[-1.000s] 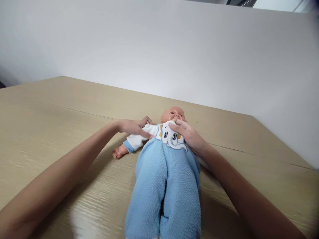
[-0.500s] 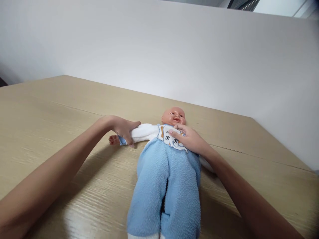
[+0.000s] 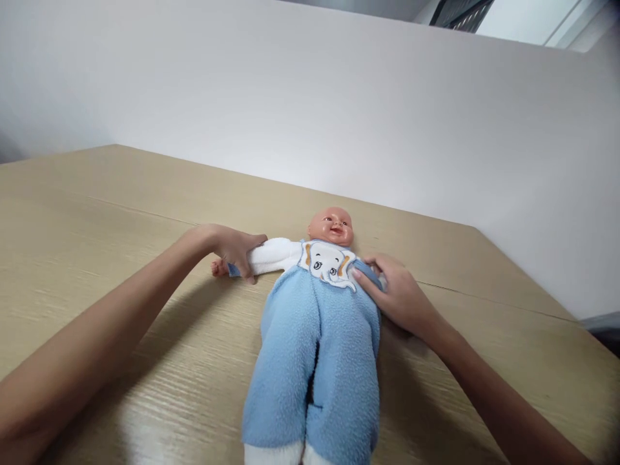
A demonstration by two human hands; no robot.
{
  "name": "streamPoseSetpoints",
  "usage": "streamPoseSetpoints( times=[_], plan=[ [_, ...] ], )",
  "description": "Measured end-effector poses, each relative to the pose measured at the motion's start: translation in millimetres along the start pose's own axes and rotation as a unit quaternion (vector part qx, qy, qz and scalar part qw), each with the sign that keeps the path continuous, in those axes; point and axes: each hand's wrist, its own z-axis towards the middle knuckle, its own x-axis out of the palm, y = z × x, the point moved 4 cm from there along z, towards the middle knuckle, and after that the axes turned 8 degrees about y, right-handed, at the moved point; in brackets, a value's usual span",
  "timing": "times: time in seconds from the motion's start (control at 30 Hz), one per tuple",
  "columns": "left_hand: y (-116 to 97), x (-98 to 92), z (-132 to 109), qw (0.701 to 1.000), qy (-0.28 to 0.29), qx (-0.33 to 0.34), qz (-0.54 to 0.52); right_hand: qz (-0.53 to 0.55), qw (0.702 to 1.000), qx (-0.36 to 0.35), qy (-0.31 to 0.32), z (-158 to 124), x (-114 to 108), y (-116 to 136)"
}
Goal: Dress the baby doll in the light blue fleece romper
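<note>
A baby doll (image 3: 320, 323) lies on its back on the table, head at the far end. It wears light-blue fleece overalls with an elephant face on the white bib, over white sleeves. My left hand (image 3: 235, 252) is wrapped round the doll's outstretched arm near its blue cuff; the small doll hand pokes out beyond. At the other side of the bib, my right hand (image 3: 400, 294) pinches a fold of blue cloth on the doll's clothing between thumb and fingers. The doll's other arm is mostly hidden behind that hand.
The light wood table (image 3: 145, 194) has a seam running across it. A pale partition wall (image 3: 290, 97) rises behind its far edge. Something dark (image 3: 603, 329) shows beyond the table at the right.
My right hand has moved from the doll's bib to the side by its shoulder and taken hold of blue cloth, uncovering the elephant face. My left hand keeps its grip on the arm.
</note>
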Motion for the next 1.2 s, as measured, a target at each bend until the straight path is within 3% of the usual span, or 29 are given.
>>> streamPoseSetpoints(
  times=[0.07, 0.17, 0.23, 0.33, 0.47, 0.6, 0.7, 0.83, 1.0, 1.1, 1.2],
  plan=[
    [-1, -6.3, -7, 0.999, -0.023, 0.016, 0.025, -0.052, 0.997, -0.021, -0.044, -31, -4, -17],
    [-16, -20.6, -29, 0.983, -0.14, 0.103, 0.052, -0.086, 0.994, -0.02, -0.067, -80, -11, -47],
    [-38, -21.3, -45, 0.958, -0.214, 0.179, 0.06, -0.083, 0.995, 0.003, -0.062, -105, -13, -66],
    [-88, 1.3, -53, 0.915, -0.264, 0.291, 0.093, -0.041, 0.998, 0.036, -0.039, -124, -12, -85],
    [-159, 50.9, -22, 0.869, -0.227, 0.381, 0.22, 0.021, 0.996, 0.08, -0.045, -124, -12, -92],
    [-194, 72.3, 26, 0.856, -0.195, 0.367, 0.308, 0.117, 0.98, 0.134, -0.092, -121, -20, -87],
    [-201, 75.3, 45, 0.847, -0.197, 0.383, 0.31, 0.223, 0.957, 0.135, -0.13, -116, -23, -78],
    [-200, 84.1, 42, 0.816, -0.192, 0.466, 0.283, 0.334, 0.919, 0.114, -0.176, -93, -24, -67],
    [-193, 92.0, 25, 0.741, -0.266, 0.558, 0.263, 0.416, 0.868, 0.094, -0.255, -45, -23, -56],
    [-190, 94.5, 22, 0.693, -0.33, 0.57, 0.292, 0.418, 0.863, 0.046, -0.279, -19, -14, -42],
    [-186, 97.1, 15, 0.592, -0.431, 0.594, 0.334, 0.408, 0.868, 0.005, -0.281, -6, 1, -25]
  ],
)
